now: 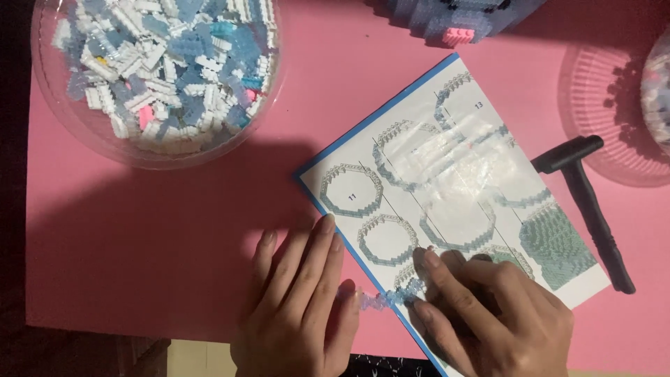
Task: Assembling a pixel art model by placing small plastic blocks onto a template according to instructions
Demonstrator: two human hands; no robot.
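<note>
**Brick strip held at the lower edge of the instruction sheet**

On the pink mat [139, 244], both my hands rest near the bottom of the view. My left hand [300, 307] lies palm down with its fingers stretched out flat toward the blue-edged corner of the instruction sheet [447, 195]; its thumb tip touches one end of a short strip of translucent pale-blue bricks [384, 297]. My right hand [495, 314] lies on the lower part of the sheet, fingers partly curled, with the fingertips at the other end of the strip. I cannot tell how firmly either hand pinches it. The strip sits across the sheet's lower left edge, between the two hands.

The sheet lies at a slant and shows ring-shaped building steps; a clear plastic film glints over its middle. A black tool [590, 202] with a T-shaped head lies just beside the sheet's right edge. A clear round bowl [91, 132] of white, blue and pink bricks stands at upper left, well apart from my hands. A clear ribbed lid [593, 91] sits at upper right. A partly built blue brick model [453, 17] shows at the top edge.
</note>
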